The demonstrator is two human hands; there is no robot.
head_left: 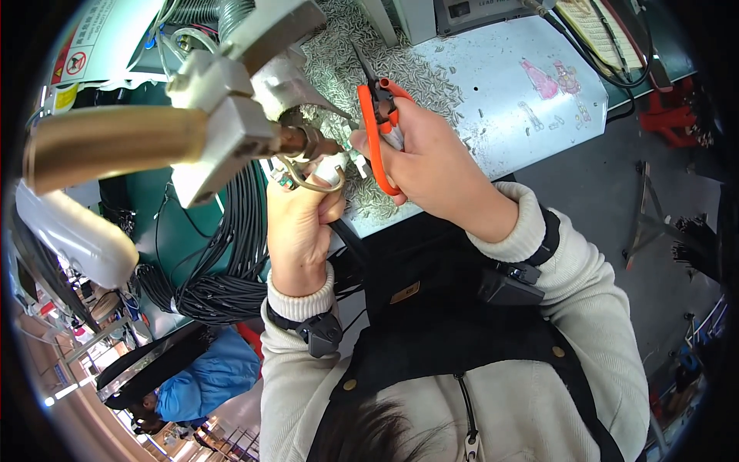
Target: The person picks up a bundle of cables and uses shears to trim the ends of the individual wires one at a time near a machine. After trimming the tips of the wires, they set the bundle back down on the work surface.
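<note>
A pair of orange-handled pliers sits in my right hand, with the dark jaws pointing up and away. The fingers of that hand are wrapped around the handles, and its thumb reaches toward a small white-and-green piece. Just left of it, my left hand is closed beneath a curved metal hook and the nozzle-like metal tip of a machine. What its fingers grip is mostly hidden by the hook and the machine. Both hands are close together over scattered small metal pieces.
A thick brass-coloured tube and metal blocks stand close on the left. Bundled black cables lie on the green surface. Many metal bits cover part of the white board; a grey device stands behind. Lower left, a person in blue.
</note>
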